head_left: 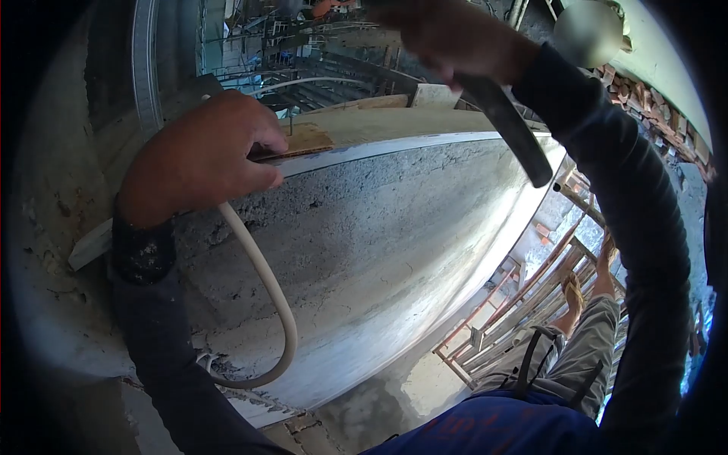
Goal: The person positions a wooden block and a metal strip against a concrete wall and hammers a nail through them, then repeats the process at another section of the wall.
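My left hand (208,152) is at the top edge of a curved concrete wall (364,205). Its thumb and fingers curl at the near end of a thin brown piece of wood (307,139) lying along that edge. A slim nail-like rod (290,121) stands upright from the wood, near the fingertips. Raised at the top of the view, my right hand (462,38) is wrapped round a hammer. The hammer's dark handle (509,129) sticks out toward the lower right; its head is blurred and mostly cut off at the top edge.
A pale hose (284,311) loops below my left wrist. To the left stands a metal channel (145,68). My feet are on slatted bamboo scaffolding (508,318) at the lower right. Bricks (652,114) are piled upper right, and poles and debris lie far below the wall.
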Demonstrator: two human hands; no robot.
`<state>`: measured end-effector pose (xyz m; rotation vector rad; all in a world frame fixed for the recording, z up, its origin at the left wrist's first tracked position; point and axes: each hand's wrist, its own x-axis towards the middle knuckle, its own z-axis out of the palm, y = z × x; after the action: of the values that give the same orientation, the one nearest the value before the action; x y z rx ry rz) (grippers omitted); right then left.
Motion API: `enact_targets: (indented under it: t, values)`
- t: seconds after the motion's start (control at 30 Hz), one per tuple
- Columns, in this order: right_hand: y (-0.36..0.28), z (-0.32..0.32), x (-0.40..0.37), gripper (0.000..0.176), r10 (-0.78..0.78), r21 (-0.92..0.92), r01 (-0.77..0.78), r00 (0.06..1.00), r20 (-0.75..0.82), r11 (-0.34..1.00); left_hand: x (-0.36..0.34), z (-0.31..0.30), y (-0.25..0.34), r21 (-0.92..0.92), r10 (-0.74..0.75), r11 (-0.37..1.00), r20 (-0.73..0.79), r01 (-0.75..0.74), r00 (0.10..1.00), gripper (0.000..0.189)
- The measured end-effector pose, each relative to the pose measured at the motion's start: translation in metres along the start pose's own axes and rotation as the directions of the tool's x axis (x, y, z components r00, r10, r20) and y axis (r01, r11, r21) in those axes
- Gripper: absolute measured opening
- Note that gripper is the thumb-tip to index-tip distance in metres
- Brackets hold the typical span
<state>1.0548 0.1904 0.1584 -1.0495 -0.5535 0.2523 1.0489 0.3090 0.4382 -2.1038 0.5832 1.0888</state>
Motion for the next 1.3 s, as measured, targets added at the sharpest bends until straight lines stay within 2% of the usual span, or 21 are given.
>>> enact_targets:
  t: [0.07, 0.1, 0.17, 0.23, 0.3, 0.37, 0.43, 0.53, 0.6, 0.67, 0.7, 0.8, 0.83, 0.93, 0.97, 1.0, 1.07, 1.13, 1.17, 1.2, 1.3]
  values:
    - [-0.055, 0.035, -0.014, 0.041, 0.340, -0.362, -0.297, 0.938, 0.061, 0.884, 0.000, 0.000, 0.001, -0.006, 0.011, 1.000, -0.004, -0.011, 1.000, 0.038]
    - [-0.051, 0.032, -0.011, 0.044, 0.393, -0.348, -0.351, 0.918, 0.056, 0.869, 0.000, -0.001, 0.001, -0.007, 0.018, 1.000, -0.011, -0.018, 1.000, 0.038]
    - [-0.037, 0.018, -0.007, 0.046, 0.241, -0.352, -0.213, 0.970, 0.036, 0.911, 0.002, -0.003, 0.002, 0.001, 0.012, 1.000, 0.028, -0.012, 1.000, 0.038]
    - [-0.010, -0.008, -0.001, 0.046, 0.032, -0.194, -0.021, 0.998, 0.057, 0.981, 0.002, -0.003, 0.004, -0.008, 0.003, 1.000, 0.043, -0.002, 0.999, 0.037]
    - [0.020, -0.038, 0.007, 0.045, -0.234, 0.138, 0.226, 0.971, 0.045, 0.964, 0.001, -0.005, 0.007, -0.030, -0.011, 0.999, 0.024, 0.011, 1.000, 0.037]
    - [-0.009, -0.001, 0.003, 0.041, 0.036, -0.125, -0.022, 0.993, 0.109, 0.992, 0.002, -0.004, 0.005, -0.046, -0.044, 0.998, 0.057, 0.047, 0.997, 0.037]
    - [-0.046, 0.029, -0.008, 0.039, 0.309, -0.391, -0.252, 0.947, 0.089, 0.885, 0.003, -0.004, 0.004, -0.031, -0.039, 0.999, 0.060, 0.041, 0.997, 0.037]
    - [-0.067, 0.019, -0.016, 0.038, 0.394, -0.398, -0.351, 0.919, 0.029, 0.847, 0.002, -0.005, 0.003, -0.013, -0.014, 1.000, 0.044, 0.014, 0.999, 0.037]
    - [-0.025, 0.000, -0.007, 0.036, 0.154, -0.242, -0.153, 0.988, -0.013, 0.958, 0.004, -0.008, 0.007, -0.033, -0.052, 0.998, 0.103, 0.056, 0.993, 0.037]
    - [0.027, -0.030, 0.003, 0.033, -0.081, -0.065, 0.077, 0.995, -0.066, 0.995, 0.004, -0.007, 0.007, -0.024, -0.032, 0.999, 0.068, 0.034, 0.997, 0.037]
    - [-0.017, -0.008, -0.003, 0.036, -0.024, -0.011, 0.022, 0.984, -0.177, 1.000, 0.003, -0.005, 0.006, -0.022, -0.026, 0.999, 0.053, 0.027, 0.998, 0.037]
    - [-0.051, 0.041, -0.015, 0.037, 0.309, -0.353, -0.279, 0.951, 0.030, 0.893, 0.003, -0.008, 0.006, 0.020, 0.016, 1.000, 0.062, -0.017, 0.998, 0.037]
    - [-0.053, 0.038, -0.012, 0.038, 0.338, -0.340, -0.292, 0.937, 0.086, 0.894, 0.004, -0.009, 0.005, 0.022, 0.038, 0.999, 0.063, -0.039, 0.997, 0.037]
    - [-0.043, 0.016, -0.008, 0.040, 0.095, -0.384, -0.059, 0.993, 0.076, 0.921, 0.006, -0.008, 0.003, 0.009, 0.047, 0.999, 0.063, -0.047, 0.997, 0.037]
    - [-0.021, 0.004, 0.002, 0.043, -0.158, -0.533, 0.206, 0.978, 0.135, 0.820, 0.006, -0.009, 0.007, 0.001, 0.018, 1.000, 0.082, -0.018, 0.996, 0.037]
    - [-0.018, 0.000, 0.010, 0.047, -0.401, -0.669, 0.414, 0.897, 0.185, 0.617, 0.004, -0.009, 0.007, -0.006, -0.017, 1.000, 0.092, 0.018, 0.996, 0.037]
    - [-0.012, -0.009, 0.009, 0.049, -0.102, -0.390, 0.111, 0.994, 0.045, 0.914, 0.001, -0.005, 0.005, 0.007, 0.006, 1.000, 0.040, -0.006, 0.999, 0.036]
    - [-0.016, 0.012, 0.011, 0.047, -0.136, -0.550, 0.191, 0.981, 0.141, 0.813, 0.003, -0.007, 0.008, 0.010, 0.008, 1.000, 0.048, -0.008, 0.999, 0.037]
    - [-0.031, 0.014, 0.000, 0.048, 0.129, -0.439, -0.056, 0.982, 0.137, 0.897, 0.005, -0.010, 0.009, 0.006, 0.000, 1.000, 0.078, 0.000, 0.997, 0.037]
    - [-0.054, 0.023, -0.014, 0.048, 0.385, -0.322, -0.319, 0.907, 0.168, 0.892, 0.006, -0.010, 0.010, -0.006, -0.007, 1.000, 0.107, 0.007, 0.994, 0.037]
    - [-0.030, 0.026, -0.042, 0.046, 0.338, -0.141, -0.329, 0.940, 0.047, 0.934, 0.003, -0.006, 0.002, -0.003, 0.071, 0.997, 0.057, -0.071, 0.996, 0.037]
